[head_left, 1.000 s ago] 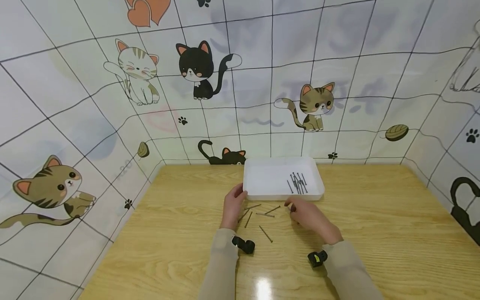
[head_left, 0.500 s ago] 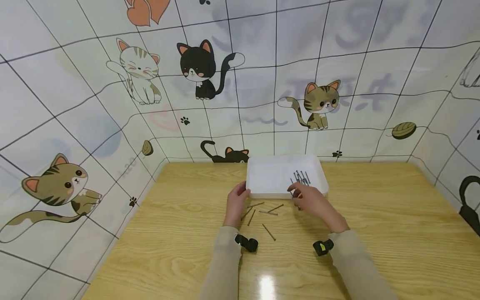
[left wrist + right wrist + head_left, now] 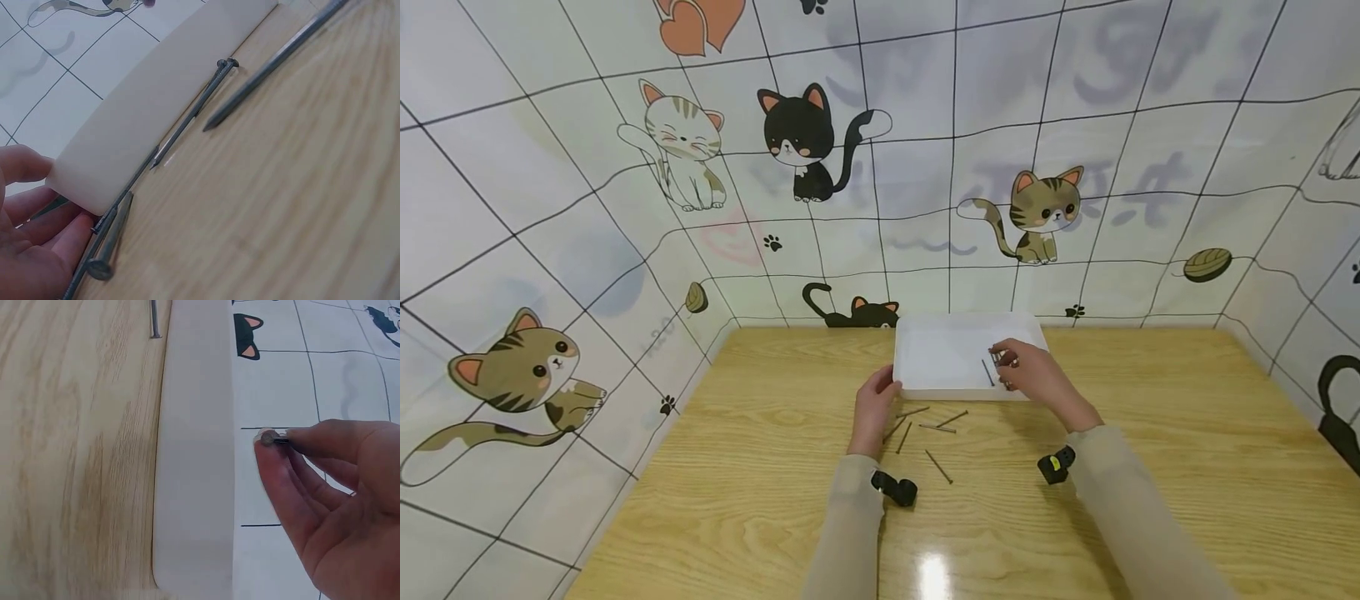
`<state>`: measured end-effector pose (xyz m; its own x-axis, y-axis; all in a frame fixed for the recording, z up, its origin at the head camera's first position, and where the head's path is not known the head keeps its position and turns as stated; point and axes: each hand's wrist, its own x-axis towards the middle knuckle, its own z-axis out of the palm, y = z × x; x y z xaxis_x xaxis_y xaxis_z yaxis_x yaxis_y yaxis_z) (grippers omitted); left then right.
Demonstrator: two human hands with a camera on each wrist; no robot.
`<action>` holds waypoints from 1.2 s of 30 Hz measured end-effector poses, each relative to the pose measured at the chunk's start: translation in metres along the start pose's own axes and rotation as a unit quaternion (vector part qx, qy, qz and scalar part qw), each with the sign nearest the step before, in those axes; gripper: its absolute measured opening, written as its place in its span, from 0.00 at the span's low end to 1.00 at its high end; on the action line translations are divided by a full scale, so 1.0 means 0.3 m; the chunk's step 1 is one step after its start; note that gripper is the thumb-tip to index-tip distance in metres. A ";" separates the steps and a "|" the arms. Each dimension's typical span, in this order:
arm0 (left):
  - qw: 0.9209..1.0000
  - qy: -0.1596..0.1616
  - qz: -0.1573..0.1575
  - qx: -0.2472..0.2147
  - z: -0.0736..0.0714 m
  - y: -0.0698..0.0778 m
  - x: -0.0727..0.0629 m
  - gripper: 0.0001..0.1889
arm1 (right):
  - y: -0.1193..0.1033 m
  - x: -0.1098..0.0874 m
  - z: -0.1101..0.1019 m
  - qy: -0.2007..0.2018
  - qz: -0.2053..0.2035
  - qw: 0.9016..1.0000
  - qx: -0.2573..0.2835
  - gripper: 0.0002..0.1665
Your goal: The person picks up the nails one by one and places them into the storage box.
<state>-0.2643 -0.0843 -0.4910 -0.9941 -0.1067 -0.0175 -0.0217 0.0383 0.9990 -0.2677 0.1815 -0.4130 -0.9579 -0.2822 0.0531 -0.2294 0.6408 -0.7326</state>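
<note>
My right hand [image 3: 1036,377] is over the right part of a white tray [image 3: 936,350]. In the right wrist view its thumb and forefinger pinch a nail [image 3: 269,438], seen head-on above the tray's side wall. My left hand [image 3: 872,415] grips the tray's near left corner, thumb at the rim and fingers against the wall, as the left wrist view shows. One nail [image 3: 988,372] lies in the tray beside my right fingertips; the others there are mostly hidden behind that hand. Several loose nails [image 3: 938,467] lie on the table between my hands, some right along the tray's front wall.
The wooden table [image 3: 760,483] meets a wall covering [image 3: 917,167] with cartoon cats at the back and both sides. The tray stands close to the back wall. Each wrist wears a small black camera [image 3: 1056,465].
My right hand has moved from the table in front of the tray, up over its front wall, to above the nails inside. My left hand stays on the corner. The view has shifted slightly.
</note>
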 end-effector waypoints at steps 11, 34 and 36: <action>1.000 0.002 0.005 0.008 -0.015 0.002 0.000 0.20 | 0.009 0.113 -0.023 0.015 0.030 0.999 -0.017 0.21; 1.000 0.000 0.007 0.004 -0.008 0.003 -0.005 0.20 | 0.059 0.248 0.109 0.005 0.117 0.991 -0.065 0.21; 1.000 0.001 0.006 0.005 -0.010 0.000 -0.005 0.20 | 0.063 0.252 0.116 0.001 0.124 0.990 -0.065 0.21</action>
<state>-0.2626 -0.0871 -0.4908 -0.9941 -0.1080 -0.0051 -0.0106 0.0499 0.9987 -0.3385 0.1473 -0.4465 -0.9880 -0.1035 -0.1148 -0.0082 0.7771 -0.6294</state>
